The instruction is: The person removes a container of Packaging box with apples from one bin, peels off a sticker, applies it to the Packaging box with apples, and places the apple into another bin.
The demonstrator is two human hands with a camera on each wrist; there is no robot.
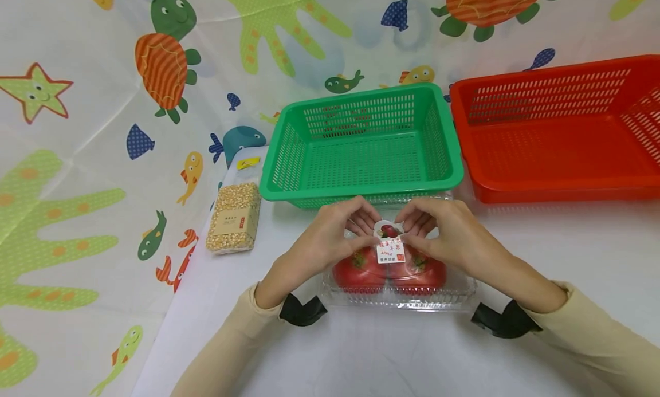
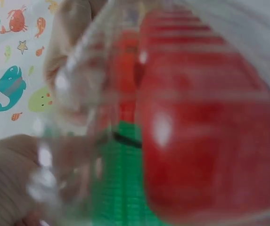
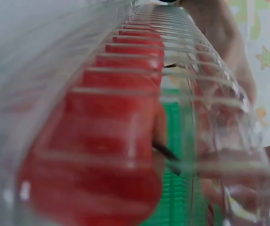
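Note:
A clear plastic clamshell box (image 1: 454, 291) lies on the white table with red apples (image 1: 359, 275) inside, their dark stems visible through the plastic. Over the lid's middle is a white paper label (image 1: 390, 251) with a red fruit picture and red lettering. My left hand (image 1: 337, 231) pinches the label's left edge, thumb toward me and fingers curled on the far side. From the opposite side my right hand (image 1: 446, 231) pinches its right edge the same way. Both wrist views look through the box's ribbed wall at the apples (image 2: 210, 117), with the fingers blurred behind the plastic.
Just beyond the box stands a green basket (image 1: 361, 192), with a red basket (image 1: 567, 191) beside it on the right. A vacuum-packed bag of yellow kernels (image 1: 234, 216) lies at the left table edge, near a small yellow packet (image 1: 248, 162). A patterned cloth hangs behind.

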